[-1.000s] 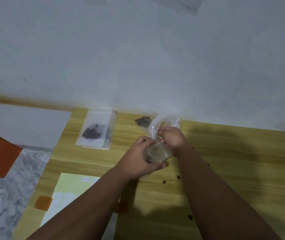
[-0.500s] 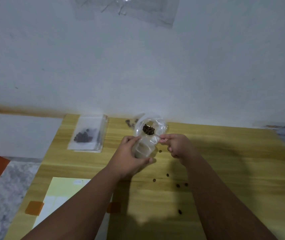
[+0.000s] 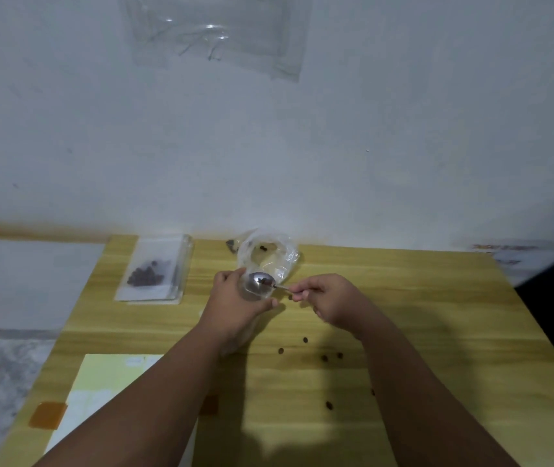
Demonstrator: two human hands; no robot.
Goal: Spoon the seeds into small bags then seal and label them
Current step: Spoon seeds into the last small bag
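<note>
The small clear bag [image 3: 250, 294] is gripped in the left hand [image 3: 235, 298], fingers curled round it so that its mouth is kept open and turned up toward the spoon. The spoon [image 3: 256, 280] is pinched by the end of its handle in the right hand [image 3: 331, 298]. Its bowl is brought right over the bag's mouth, level, with a small clump of dark seeds [image 3: 264, 282] carried in it. The two hands are held close together but not touching, low over the wooden table [image 3: 403, 315], presumably so that little is dropped.

Just beyond them, the crumpled supply bag [image 3: 280, 261] is left gaping on the far side, within short reach for the next scoop; only a few seeds can be made out inside. A filled bag [image 3: 151, 271] is laid flat at far left, out of the way. A sheet of labels [image 3: 107, 372] is kept near left. Stray seeds [image 3: 324, 358] are scattered on the near side, so a steady tip into the bag is called for.
</note>
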